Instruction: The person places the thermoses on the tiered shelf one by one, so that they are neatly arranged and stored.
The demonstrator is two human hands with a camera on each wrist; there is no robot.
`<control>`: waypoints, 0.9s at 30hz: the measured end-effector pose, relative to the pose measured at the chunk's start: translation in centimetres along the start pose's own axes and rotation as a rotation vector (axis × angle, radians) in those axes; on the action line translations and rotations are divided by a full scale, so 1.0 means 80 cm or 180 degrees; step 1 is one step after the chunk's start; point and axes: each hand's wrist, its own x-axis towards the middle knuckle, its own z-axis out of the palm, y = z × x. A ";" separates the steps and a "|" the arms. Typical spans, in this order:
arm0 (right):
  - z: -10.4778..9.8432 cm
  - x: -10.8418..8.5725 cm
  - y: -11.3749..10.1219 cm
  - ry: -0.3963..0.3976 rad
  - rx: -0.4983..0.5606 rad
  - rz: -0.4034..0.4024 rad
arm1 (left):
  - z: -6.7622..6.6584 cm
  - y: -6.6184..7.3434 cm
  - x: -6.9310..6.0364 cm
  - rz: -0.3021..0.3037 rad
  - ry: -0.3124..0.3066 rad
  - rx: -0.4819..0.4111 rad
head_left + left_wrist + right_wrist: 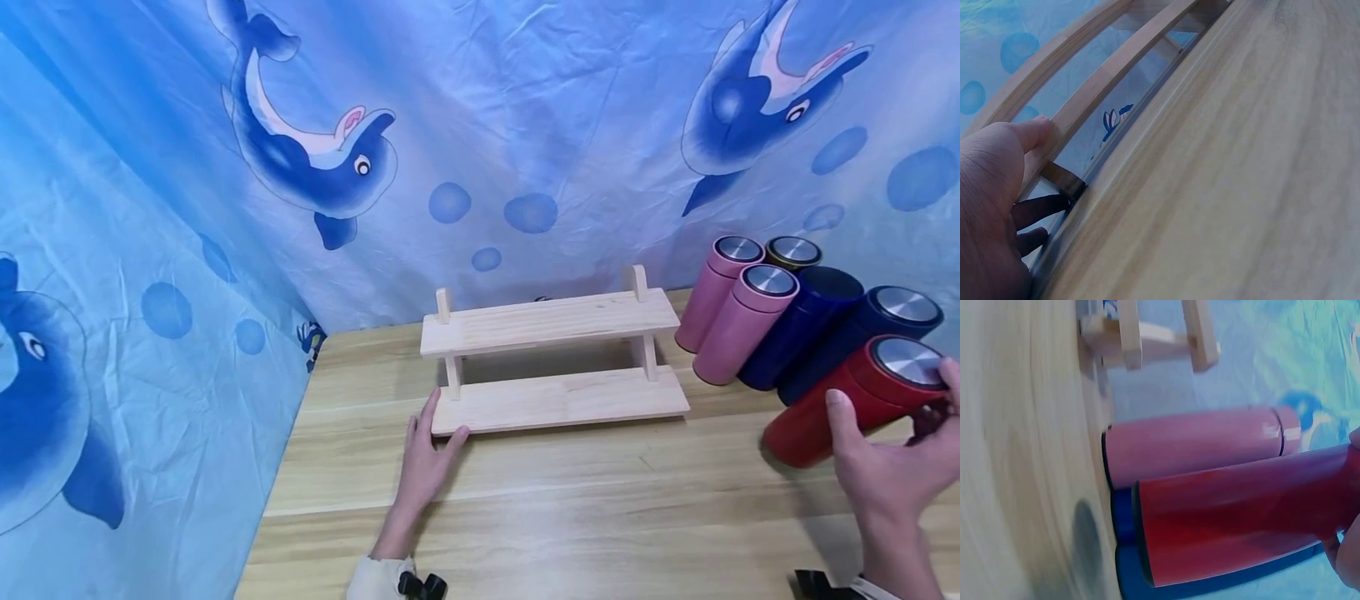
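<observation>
A red thermos flask with a silver-topped lid is held near its top by my right hand. In the right wrist view the red flask tilts slightly, its dark base off the table above a shadow. My left hand holds the front left corner of a two-tier wooden shelf, thumb at the front edge. The left wrist view shows that thumb against the lower board, with the other fingers partly shadowed beyond it. Both shelf boards carry nothing.
Behind the red flask stand two pink flasks, a shiny blue flask, a dark blue flask and a flask with a yellowish rim. A blue dolphin-print curtain borders the wooden table.
</observation>
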 end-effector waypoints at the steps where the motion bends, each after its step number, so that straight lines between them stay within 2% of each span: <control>1: 0.002 -0.001 -0.006 -0.0014 0.0095 -0.0052 | 0.000 0.000 -0.001 0.0010 -0.0001 0.0001; 5: 0.011 -0.002 -0.029 -0.0185 0.0427 -0.0210 | 0.000 -0.001 -0.002 0.0036 0.0005 0.0003; 11: 0.027 0.004 -0.052 -0.0522 0.0724 -0.0192 | -0.001 -0.001 -0.002 0.0013 -0.0042 0.0013; 15: 0.043 0.009 -0.065 -0.0643 0.0787 -0.0177 | -0.002 -0.001 -0.003 0.0006 -0.0044 0.0003; 23: 0.081 0.020 -0.101 -0.0798 0.1330 -0.0142 | -0.002 -0.002 -0.003 0.0060 -0.0082 0.0005; 27: 0.104 0.029 -0.115 -0.0922 0.1395 -0.0247 | 0.001 -0.001 -0.001 0.0075 -0.0052 0.0021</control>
